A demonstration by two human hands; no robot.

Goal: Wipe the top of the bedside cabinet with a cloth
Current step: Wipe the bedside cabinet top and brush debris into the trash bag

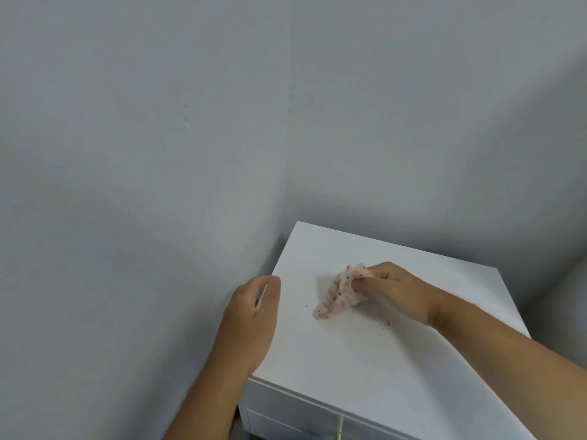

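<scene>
From my feed the cabinet (365, 369) is cut off at the bottom edge, so I only get a sliver of the drawer front (286, 420) and the top of a brass-looking handle (340, 431). Right hand (394, 285) hides the near end of the cloth (341, 292), and its pattern is too blurred to read. Both forearms run out of frame; specks (386, 323) near the right wrist too small to identify.

We find no readable text, label, brand, number or sign anywhere in view. The cloth (341, 292) carries only a pattern of small reddish specks, not letters. The cabinet (365, 360) top and the walls (143, 154) are plain and unmarked.
</scene>
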